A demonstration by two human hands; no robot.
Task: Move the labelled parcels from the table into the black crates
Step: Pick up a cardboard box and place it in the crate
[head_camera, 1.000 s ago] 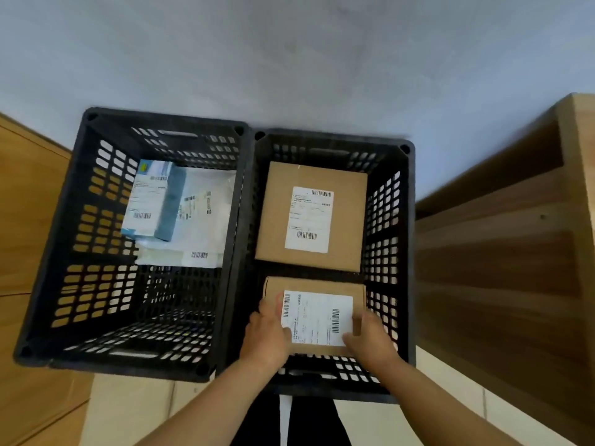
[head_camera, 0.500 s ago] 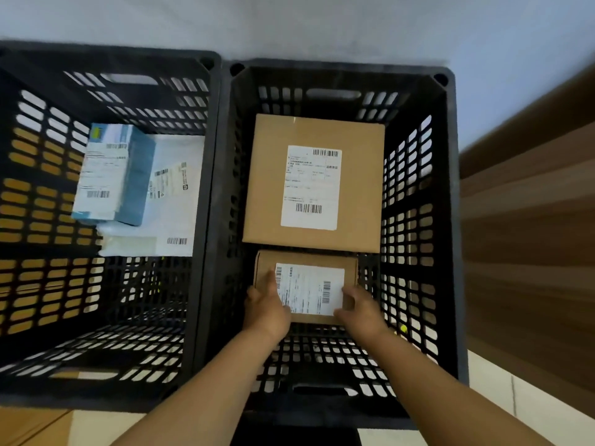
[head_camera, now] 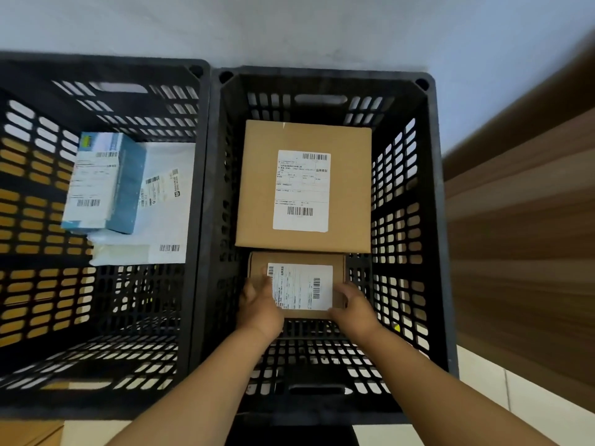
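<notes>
Near the right crate's [head_camera: 434, 220] front wall, my left hand [head_camera: 259, 309] and right hand [head_camera: 352, 312] grip the small parcel [head_camera: 297, 284], just beside the large parcel [head_camera: 304, 186].

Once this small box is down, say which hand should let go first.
Probably the left hand: it lies over the small box label corner, while the right hand holds the box's bare right edge.

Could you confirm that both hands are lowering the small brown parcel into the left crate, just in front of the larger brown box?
Not quite: the head view shows the small brown parcel, held by the left hand and right hand, in the right crate, in front of the larger brown box.
</notes>
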